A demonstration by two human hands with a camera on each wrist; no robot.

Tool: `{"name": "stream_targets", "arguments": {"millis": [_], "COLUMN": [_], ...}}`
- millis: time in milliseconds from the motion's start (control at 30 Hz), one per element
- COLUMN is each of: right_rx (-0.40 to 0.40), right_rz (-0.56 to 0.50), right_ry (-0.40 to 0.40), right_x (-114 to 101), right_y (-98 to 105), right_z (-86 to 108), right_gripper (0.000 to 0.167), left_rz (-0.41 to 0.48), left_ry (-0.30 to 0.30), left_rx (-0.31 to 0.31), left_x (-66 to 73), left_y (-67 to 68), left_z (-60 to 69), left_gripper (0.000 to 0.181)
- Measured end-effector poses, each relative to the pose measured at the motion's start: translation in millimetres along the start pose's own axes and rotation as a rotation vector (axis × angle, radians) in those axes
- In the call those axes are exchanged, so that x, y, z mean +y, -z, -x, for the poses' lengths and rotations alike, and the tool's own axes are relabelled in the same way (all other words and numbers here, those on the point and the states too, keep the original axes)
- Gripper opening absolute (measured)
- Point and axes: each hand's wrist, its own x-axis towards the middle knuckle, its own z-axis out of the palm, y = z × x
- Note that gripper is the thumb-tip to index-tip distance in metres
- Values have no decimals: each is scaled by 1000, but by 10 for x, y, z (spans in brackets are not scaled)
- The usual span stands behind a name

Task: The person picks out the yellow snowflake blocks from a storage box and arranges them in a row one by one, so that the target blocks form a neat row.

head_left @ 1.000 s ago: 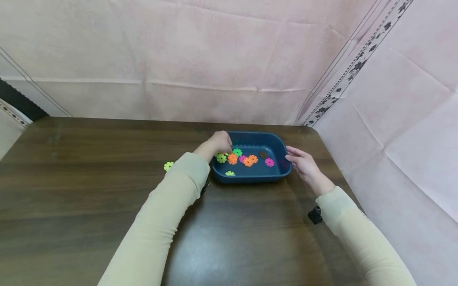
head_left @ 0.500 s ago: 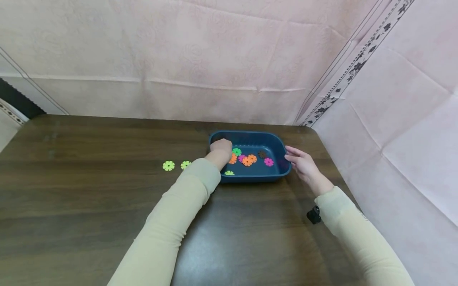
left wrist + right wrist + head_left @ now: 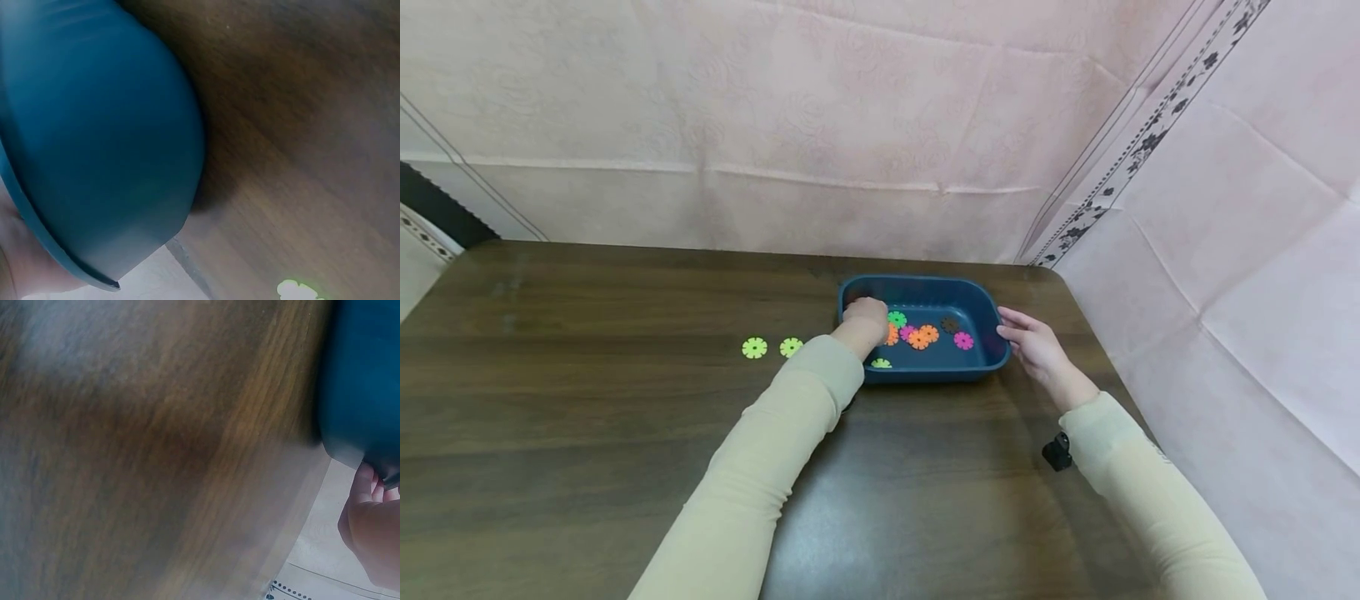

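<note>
Tray (image 3: 928,377), mouth upward, long axis left to right

creased pale pink sheeting (image 3: 812,108) hangs behind a brown wood-grain table (image 3: 587,417).

So the tabletop (image 3: 587,400) here is dark brown with a wood grain running side to side, rounded far corners and a pale, shiny patch of light toward the near side. A blue tray (image 3: 936,377) sits flat on it, near the far edge and kinda right of middle. Left of that, two yellow-green flower discs (image 3: 754,347) lie flat, side by side, not touching.
</note>
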Motion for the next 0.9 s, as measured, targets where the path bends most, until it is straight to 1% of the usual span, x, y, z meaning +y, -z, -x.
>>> {"name": "stream_targets", "arguments": {"millis": [67, 167, 367, 467, 500, 567, 633, 700, 800, 833, 867, 900], "right_rx": [4, 5, 4, 7, 7, 6, 5, 6, 8, 8, 9, 10], "right_rz": [4, 6, 10, 10, 9, 8, 6, 9, 11, 14, 18, 19], "right_ry": [-4, -10, -10, -10, -11, -10, -7, -9, -11, -10, -12, -12], "right_x": [4, 4, -3, 0, -1, -2, -6, -7, -6, -6, -4, -5], "right_y": [1, 6, 0, -3, -5, -5, -5, -2, -5, -5, -6, -8], "right_z": [0, 6, 10, 5, 6, 8, 13, 15, 12, 11, 8, 8], "right_gripper": [54, 54, 55, 54, 54, 54, 54, 54, 54, 54, 54, 53], "left_rz": [26, 87, 294, 374, 389, 427, 464, 544, 682, 729, 777, 806], "left_ry": [6, 2, -44, -57, -61, -59, -57, -58, -72, -83, -94, -104], "left_rx": [-5, -8, -11, -14, -15, -23, -37, -38, -41, -42, -42, -48], "left_x": [0, -10, -57, -77, -82, -95, -108, -127, -161, -174, -186, -197], "left_y": [-4, -5, 5, 4, 5, 5, 16, 34, 80, 97, 113, 130], "left_z": [-6, -6, 23, -13, -26, -60, -79, -76, -43, -28, -13, -2], "left_gripper": [40, 35, 22, 10, 10, 22, 29, 24, 6, 11, 19, 23]}}
